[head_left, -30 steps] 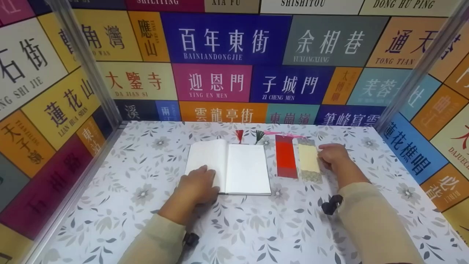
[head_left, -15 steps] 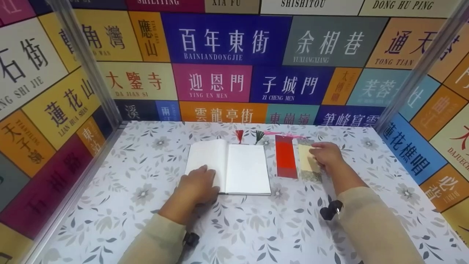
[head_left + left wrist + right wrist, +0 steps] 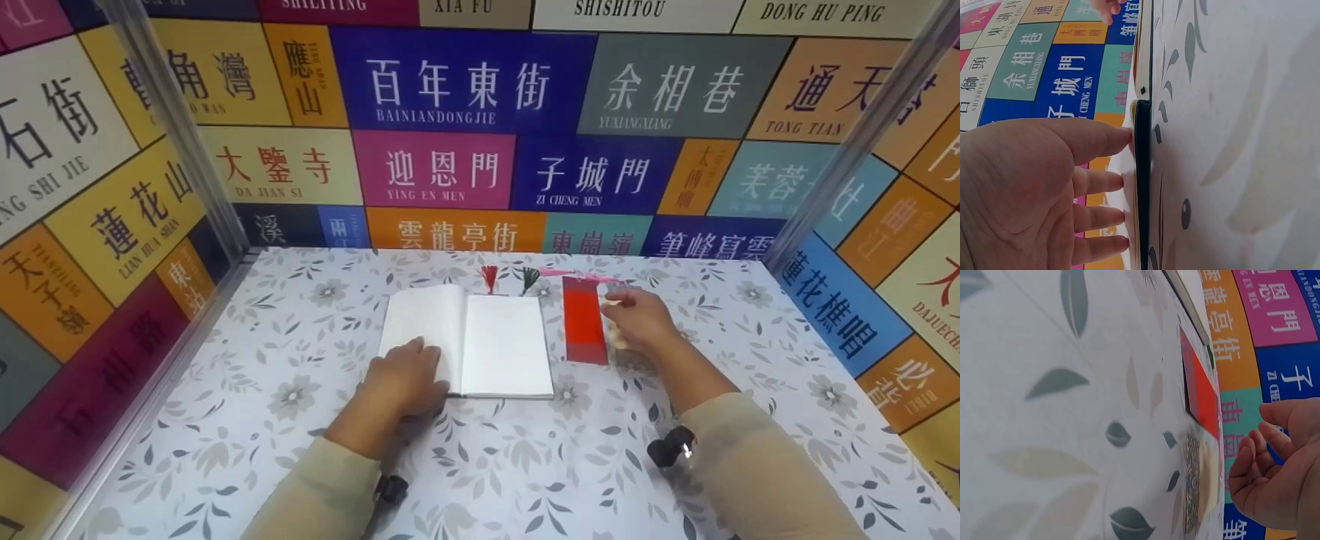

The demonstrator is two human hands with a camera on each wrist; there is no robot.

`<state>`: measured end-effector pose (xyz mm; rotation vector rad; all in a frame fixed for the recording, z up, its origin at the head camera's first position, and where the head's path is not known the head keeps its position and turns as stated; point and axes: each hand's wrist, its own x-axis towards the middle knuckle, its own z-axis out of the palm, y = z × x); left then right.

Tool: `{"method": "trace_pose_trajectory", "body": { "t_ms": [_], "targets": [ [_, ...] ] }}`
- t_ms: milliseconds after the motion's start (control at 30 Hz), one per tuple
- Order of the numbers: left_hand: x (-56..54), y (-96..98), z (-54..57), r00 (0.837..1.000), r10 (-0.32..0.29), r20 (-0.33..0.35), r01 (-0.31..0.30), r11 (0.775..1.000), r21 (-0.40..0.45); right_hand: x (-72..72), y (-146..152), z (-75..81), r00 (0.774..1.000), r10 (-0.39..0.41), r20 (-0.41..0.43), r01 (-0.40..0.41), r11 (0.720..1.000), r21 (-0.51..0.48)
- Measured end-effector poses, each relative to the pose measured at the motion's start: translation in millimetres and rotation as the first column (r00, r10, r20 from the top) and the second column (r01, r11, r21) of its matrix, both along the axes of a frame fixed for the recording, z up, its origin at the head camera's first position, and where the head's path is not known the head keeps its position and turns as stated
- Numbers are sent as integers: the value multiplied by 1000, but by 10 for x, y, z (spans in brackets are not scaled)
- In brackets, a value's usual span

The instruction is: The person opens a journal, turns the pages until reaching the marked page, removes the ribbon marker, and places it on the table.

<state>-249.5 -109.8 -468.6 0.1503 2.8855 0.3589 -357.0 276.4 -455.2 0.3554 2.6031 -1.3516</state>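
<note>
An open book (image 3: 507,345) with blank white pages lies on the floral tabletop. My left hand (image 3: 405,381) rests on its left page; in the left wrist view the thumb and straight fingertips (image 3: 1120,138) press that page. Right of the book lies a red bookmark (image 3: 583,326). Beside it, a cream bookmark (image 3: 1208,475) with a patterned end lies flat, mostly covered by my right hand in the head view. My right hand (image 3: 641,319) hovers over it, fingertips near the red bookmark's right edge. Its fingers (image 3: 1244,464) are loosely curled with nothing between them.
A red tassel (image 3: 489,278) and a dark green tassel (image 3: 530,277) stick out beyond the book's top edge. Pink tassels (image 3: 556,272) lie above the bookmarks. Printed sign panels (image 3: 465,82) wall in the back and sides, with clear corner posts (image 3: 187,142).
My right hand has moved left, from the cream bookmark's right edge to over it, close to the red bookmark. My left hand and the book have stayed put.
</note>
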Motion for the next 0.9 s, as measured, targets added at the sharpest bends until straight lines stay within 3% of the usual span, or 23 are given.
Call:
{"method": "trace_pose_trajectory", "body": {
  "t_ms": [200,500,733,900],
  "targets": [
    [3,17,5,999,30,20,-30,1000,3,98,-219,15,998,5,61,-5,1000,-5],
    [-8,36,-2,997,51,51,-51,999,1,274,-504,32,989,146,-22,-143,984,102],
    [11,20,3,1000,13,-3,-13,1000,-5,375,-609,-14,950,304,-66,-292,945,146],
    [22,9,10,1000,-5,-20,5,1000,-8,435,-648,-62,901,422,-95,-398,895,202]
  ]
}}
